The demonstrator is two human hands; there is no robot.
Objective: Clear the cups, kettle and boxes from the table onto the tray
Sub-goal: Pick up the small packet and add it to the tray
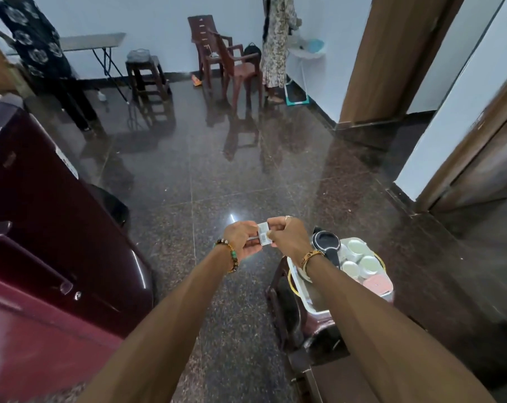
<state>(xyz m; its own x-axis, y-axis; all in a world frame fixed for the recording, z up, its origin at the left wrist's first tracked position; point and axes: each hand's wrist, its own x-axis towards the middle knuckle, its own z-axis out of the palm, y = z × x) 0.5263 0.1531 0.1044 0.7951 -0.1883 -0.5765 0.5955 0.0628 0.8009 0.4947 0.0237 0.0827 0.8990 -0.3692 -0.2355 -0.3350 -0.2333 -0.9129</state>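
Looks nearly done to me. The white plastic tray [309, 304] on the dark brown stool [290, 315] already holds the steel kettle with the black lid [324, 239], a bunch of white cups [368, 263] and a flat pink box [377, 284]. What's left, far as I can tell, is the small white barcoded box [264, 232]. It's up in the air over the floor, just left of the tray. Both arms are stretched out, with the left hand [242, 238] and right hand [290, 235] pinching it from either side.

Polished speckled stone floor [217, 170] mirrors glossy plastic chairs [232, 62] beyond the tray [308, 301]. The tray is smooth white plastic, holding glossy cups [369, 263]. Left of it are a shiny maroon fridge [43, 199] and a printed card box [264, 232].
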